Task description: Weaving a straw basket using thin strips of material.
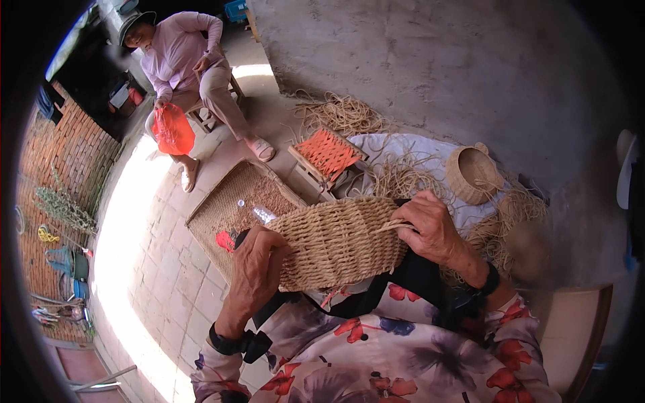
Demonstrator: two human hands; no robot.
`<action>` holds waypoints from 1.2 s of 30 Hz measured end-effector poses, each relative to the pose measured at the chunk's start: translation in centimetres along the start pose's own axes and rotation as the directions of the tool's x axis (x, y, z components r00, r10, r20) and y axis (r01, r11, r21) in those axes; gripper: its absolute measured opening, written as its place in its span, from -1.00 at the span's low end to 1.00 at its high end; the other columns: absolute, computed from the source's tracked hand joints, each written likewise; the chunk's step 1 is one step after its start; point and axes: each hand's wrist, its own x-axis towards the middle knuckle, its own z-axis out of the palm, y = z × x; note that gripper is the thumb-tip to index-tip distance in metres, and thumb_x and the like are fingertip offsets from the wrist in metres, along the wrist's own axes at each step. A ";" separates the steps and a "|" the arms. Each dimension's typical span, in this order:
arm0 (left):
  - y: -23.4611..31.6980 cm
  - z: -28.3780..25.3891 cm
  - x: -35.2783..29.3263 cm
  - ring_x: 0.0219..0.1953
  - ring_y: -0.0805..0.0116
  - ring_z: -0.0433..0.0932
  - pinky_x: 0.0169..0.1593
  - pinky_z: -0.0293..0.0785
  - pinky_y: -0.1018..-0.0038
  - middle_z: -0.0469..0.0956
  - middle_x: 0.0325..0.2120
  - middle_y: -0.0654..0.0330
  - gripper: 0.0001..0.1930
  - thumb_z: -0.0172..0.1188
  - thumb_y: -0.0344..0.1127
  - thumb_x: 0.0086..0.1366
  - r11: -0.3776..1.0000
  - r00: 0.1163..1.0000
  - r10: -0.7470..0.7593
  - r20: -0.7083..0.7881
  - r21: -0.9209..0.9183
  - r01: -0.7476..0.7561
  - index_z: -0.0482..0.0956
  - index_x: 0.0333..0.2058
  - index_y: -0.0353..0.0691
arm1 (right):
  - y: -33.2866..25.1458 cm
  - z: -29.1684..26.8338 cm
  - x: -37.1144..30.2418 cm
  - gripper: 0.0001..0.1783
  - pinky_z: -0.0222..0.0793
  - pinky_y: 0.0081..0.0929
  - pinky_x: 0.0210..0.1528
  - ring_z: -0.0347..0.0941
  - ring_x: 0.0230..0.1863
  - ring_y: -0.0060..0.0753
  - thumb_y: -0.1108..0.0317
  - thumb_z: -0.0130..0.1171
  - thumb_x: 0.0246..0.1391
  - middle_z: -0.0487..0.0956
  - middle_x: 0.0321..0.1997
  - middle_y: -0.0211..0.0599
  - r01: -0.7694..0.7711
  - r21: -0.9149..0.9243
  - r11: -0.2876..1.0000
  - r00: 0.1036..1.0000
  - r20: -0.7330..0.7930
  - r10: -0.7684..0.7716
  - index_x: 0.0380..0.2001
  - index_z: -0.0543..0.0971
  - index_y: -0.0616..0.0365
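A woven straw basket (336, 245) lies on its side across my lap, its ribbed wall facing up. My left hand (255, 269) grips its left end, with the fingertips curled over the edge and partly hidden. At the right end, my right hand (433, 228) is closed on a strand of straw cord (393, 226) that runs along the basket's wall. The thumb and fingers pinch the cord close to the weave. Dark bands circle both my wrists.
Ahead stands a low stool (327, 156) with an orange woven seat. A square woven tray (218, 195) holds brown grains and a clear bottle (263, 214). To the right, a round basket (472, 176) and loose cord (403, 176) lie on white cloth. A seated person (181, 60) holds a red bag (173, 129).
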 end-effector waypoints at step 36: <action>-13.7 -10.5 -7.1 -0.50 0.52 0.22 -0.36 0.22 0.56 0.28 -0.52 0.32 -0.78 -0.03 -0.15 0.44 0.616 0.519 -0.738 -0.431 -0.744 0.259 0.30 -0.32 -0.16 | 2.5 6.0 3.0 -0.60 0.27 -0.31 -0.42 0.35 -0.55 -0.20 0.13 -0.06 0.29 0.39 -0.59 -0.06 -0.286 0.457 0.842 0.954 0.051 0.296 -0.38 0.46 0.31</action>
